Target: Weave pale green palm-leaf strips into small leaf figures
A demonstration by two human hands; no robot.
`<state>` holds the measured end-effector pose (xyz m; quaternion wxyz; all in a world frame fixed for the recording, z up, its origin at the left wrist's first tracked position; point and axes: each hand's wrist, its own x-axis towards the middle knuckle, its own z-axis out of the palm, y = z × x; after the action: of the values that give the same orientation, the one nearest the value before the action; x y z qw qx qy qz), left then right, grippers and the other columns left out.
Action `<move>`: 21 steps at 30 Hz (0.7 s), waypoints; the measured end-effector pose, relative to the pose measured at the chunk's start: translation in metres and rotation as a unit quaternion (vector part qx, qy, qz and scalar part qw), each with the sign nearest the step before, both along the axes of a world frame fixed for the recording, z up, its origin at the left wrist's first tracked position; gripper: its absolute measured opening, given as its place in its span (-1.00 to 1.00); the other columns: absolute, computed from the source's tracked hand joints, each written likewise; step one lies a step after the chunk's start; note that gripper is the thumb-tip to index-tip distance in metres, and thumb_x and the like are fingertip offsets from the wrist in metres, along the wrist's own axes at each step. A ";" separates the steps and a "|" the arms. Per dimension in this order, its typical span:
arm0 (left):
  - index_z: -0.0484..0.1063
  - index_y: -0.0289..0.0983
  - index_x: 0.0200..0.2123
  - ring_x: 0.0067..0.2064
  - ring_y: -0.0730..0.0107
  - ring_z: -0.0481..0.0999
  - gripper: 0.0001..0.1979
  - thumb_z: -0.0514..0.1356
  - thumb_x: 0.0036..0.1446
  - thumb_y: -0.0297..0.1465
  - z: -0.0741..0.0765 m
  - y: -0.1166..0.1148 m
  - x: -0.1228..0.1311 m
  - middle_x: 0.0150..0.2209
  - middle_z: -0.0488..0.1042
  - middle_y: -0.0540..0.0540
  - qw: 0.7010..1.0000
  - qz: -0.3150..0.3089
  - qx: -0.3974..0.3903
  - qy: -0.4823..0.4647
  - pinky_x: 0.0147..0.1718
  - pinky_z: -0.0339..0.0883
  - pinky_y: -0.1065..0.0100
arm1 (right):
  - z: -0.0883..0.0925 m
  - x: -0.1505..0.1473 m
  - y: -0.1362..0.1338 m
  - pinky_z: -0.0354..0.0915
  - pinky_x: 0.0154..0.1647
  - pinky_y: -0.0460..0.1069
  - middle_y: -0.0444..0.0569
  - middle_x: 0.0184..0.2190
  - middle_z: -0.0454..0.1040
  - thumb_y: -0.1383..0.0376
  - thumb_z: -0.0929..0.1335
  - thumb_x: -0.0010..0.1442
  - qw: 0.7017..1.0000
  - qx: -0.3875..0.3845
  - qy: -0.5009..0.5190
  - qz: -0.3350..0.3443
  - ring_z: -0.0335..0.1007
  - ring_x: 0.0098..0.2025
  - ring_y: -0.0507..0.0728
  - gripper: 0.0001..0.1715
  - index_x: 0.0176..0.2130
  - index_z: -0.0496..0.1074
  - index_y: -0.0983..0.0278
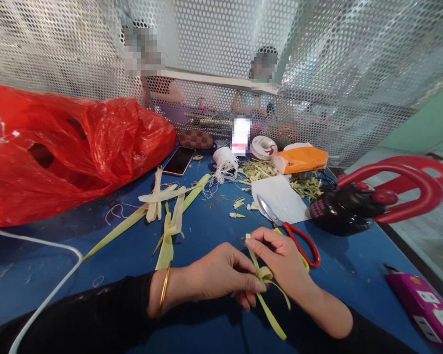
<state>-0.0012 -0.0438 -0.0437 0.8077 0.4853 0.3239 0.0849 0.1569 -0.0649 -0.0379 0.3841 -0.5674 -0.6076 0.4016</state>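
Between both hands is a pale green leaf strip [271,317], folded into a small loop or knot at its middle, with loose tails hanging down. My left hand [225,273], a gold bangle at its wrist, pinches the strip just below the fold between thumb and fingers. My right hand [284,258] grips the strip's upper end with thumb and forefinger. Red-handled scissors [306,241] lie beside the right hand, partly hidden by it, with something yellow at their handles. Left of the hands, more folded leaf strips [177,211] rest on the blue table [207,233].
A big red plastic bag [77,142] covers the left back. Behind my hands are a phone [179,161], white string [226,164], a ribbon spool [264,147], an orange packet [302,160] and white paper [280,196]. A black bottle [343,209] and purple power strip [424,305] sit right.
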 end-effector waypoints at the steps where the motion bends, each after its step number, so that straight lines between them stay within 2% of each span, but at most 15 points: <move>1: 0.49 -0.30 -0.57 -0.57 0.52 0.44 -0.83 0.31 -0.12 -0.30 0.000 -0.001 0.000 -0.62 0.44 0.04 1.000 -0.003 -0.005 0.000 -0.45 0.37 0.42 | -0.001 -0.001 -0.001 0.22 -0.46 -0.10 -0.17 -0.56 0.32 0.19 0.32 0.17 1.000 0.004 -0.001 0.006 0.23 -0.49 0.03 -0.75 -0.49 0.36 0.26; 4: 0.49 -0.31 -0.58 -0.60 0.53 0.42 -0.84 0.31 -0.13 -0.33 0.000 -0.002 0.000 -0.63 0.44 0.04 1.000 -0.014 -0.010 0.006 -0.47 0.36 0.42 | -0.004 -0.002 -0.001 0.23 -0.41 -0.10 -0.16 -0.53 0.36 0.19 0.32 0.18 1.000 0.004 0.001 0.017 0.26 -0.44 0.04 -0.75 -0.48 0.37 0.26; 6: 0.51 -0.33 -0.57 -0.60 0.52 0.42 -0.85 0.32 -0.16 -0.34 0.001 -0.002 0.001 -0.65 0.44 0.03 1.000 0.004 -0.009 0.013 -0.47 0.37 0.40 | -0.005 -0.001 0.001 0.21 -0.43 -0.10 -0.17 -0.54 0.33 0.17 0.31 0.19 1.000 -0.013 0.013 0.016 0.25 -0.46 0.03 -0.72 -0.48 0.36 0.26; 11: 0.49 -0.35 -0.57 -0.61 0.51 0.39 -0.83 0.33 -0.18 -0.34 0.006 0.003 0.002 -0.67 0.42 0.02 0.989 0.144 0.017 0.024 -0.52 0.32 0.43 | 0.001 0.010 0.006 0.20 -0.46 -0.10 -0.18 -0.54 0.30 0.04 0.26 0.23 0.992 -0.092 0.053 0.065 0.24 -0.47 0.03 -0.63 -0.39 0.37 0.27; 13: 0.49 -0.35 -0.56 -0.61 0.53 0.38 -0.83 0.32 -0.17 -0.34 0.008 0.006 0.001 -0.67 0.41 0.02 0.980 0.196 0.026 0.034 -0.55 0.28 0.47 | 0.006 0.016 0.006 0.22 -0.43 -0.09 -0.16 -0.51 0.32 0.03 0.23 0.26 0.988 -0.106 0.037 0.103 0.27 -0.45 0.04 -0.61 -0.37 0.37 0.27; 15: 0.49 -0.36 -0.55 -0.62 0.54 0.38 -0.83 0.31 -0.16 -0.35 0.009 0.008 0.000 -0.67 0.42 0.01 0.974 0.222 0.029 0.042 -0.55 0.26 0.48 | 0.010 0.020 0.006 0.24 -0.40 -0.07 -0.14 -0.49 0.36 0.07 0.23 0.28 0.985 -0.112 0.000 0.128 0.31 -0.42 0.05 -0.64 -0.37 0.38 0.27; 17: 0.48 -0.36 -0.56 -0.61 0.53 0.39 -0.84 0.30 -0.15 -0.35 0.008 0.009 0.000 -0.66 0.44 -0.01 0.973 0.226 0.023 0.048 -0.54 0.26 0.47 | 0.012 0.022 0.005 0.25 -0.38 -0.06 -0.13 -0.48 0.39 0.13 0.26 0.27 0.987 -0.087 -0.053 0.120 0.33 -0.40 0.06 -0.70 -0.37 0.40 0.26; 21: 0.48 -0.36 -0.54 -0.60 0.50 0.42 -0.85 0.30 -0.14 -0.36 0.006 0.008 -0.001 -0.63 0.47 -0.04 0.977 0.206 0.004 0.043 -0.51 0.29 0.45 | 0.009 0.021 0.005 0.24 -0.37 -0.06 -0.13 -0.48 0.39 0.25 0.30 0.25 0.986 0.049 -0.129 0.096 0.33 -0.40 0.06 -0.74 -0.46 0.41 0.25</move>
<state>-0.0025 -0.0354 -0.0373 0.7561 0.4144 0.4514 0.2300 0.1776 -0.0602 -0.0292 0.2894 -0.5343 -0.7226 0.3296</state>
